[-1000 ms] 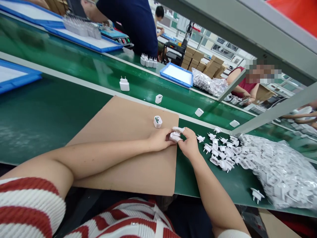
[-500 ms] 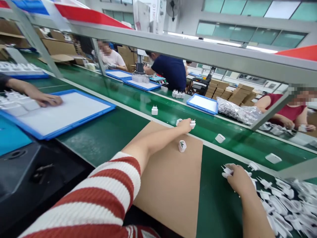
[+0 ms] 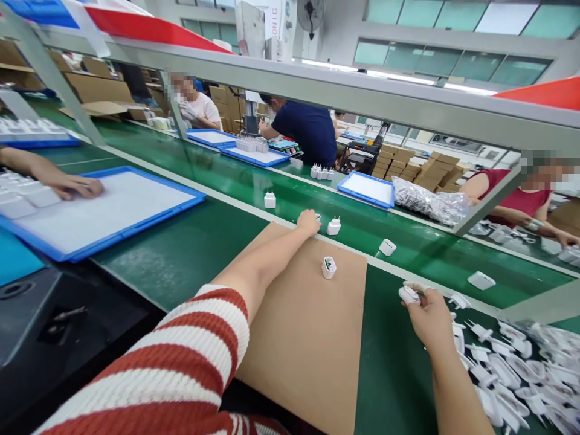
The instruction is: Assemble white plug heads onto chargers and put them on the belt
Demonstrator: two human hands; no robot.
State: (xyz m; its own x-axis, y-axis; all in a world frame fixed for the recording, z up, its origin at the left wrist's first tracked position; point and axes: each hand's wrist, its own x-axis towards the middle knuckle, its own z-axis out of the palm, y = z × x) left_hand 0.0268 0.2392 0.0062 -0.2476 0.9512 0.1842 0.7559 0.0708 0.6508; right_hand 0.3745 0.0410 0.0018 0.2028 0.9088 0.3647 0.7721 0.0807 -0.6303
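Note:
My left hand reaches to the near side of the green belt, its fingers curled on a white charger housing that they mostly hide. Just right of it, a charger with two pins stands upright on the belt. My right hand pinches a white plug cover, lifted beside a pile of loose plug covers. An open charger housing, with its inner parts showing, stands on the brown cardboard sheet between my arms.
Further along the belt are another pinned charger and white housings. A grey frame bar crosses above. At left, a co-worker's hand rests over a blue-rimmed tray. Other people work across the belt.
My left hand has let go of the pinned charger, now standing on the belt, and moved left to a housing. My right hand has turned its plug cover, hiding the pins.

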